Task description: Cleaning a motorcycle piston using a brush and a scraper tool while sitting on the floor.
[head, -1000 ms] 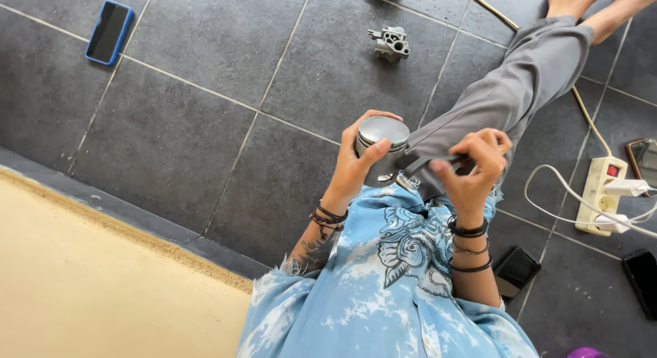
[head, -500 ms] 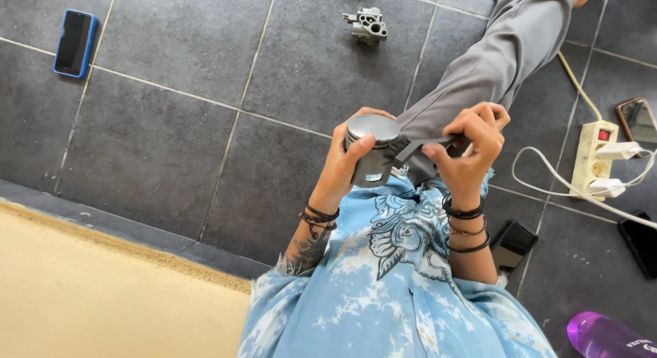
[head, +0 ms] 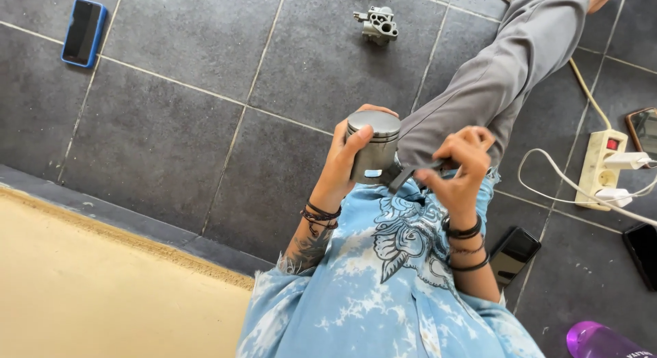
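Head view shows your left hand (head: 345,159) wrapped around the metal cylinder (head: 373,147), steadying it upright, while your right hand's (head: 458,168) fingers (head: 438,176) pinch a dark strip (head: 400,176) at its base.

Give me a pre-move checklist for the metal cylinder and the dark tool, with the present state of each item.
1. Left hand has a full grip around the metal cylinder: ok.
2. Right hand has a grip on the dark tool: ok, fingers pinch its far end.
3. Tool tip meets the cylinder's lower edge: cannot tell, the contact point is hidden.
4. Cylinder held upright, flat top up: ok, slightly tilted.
5. Floor under the hands free of loose parts: ok, the small metal part lies well away on the tiles.
6. White cable clear of the right arm: ok, it lies apart on the floor.
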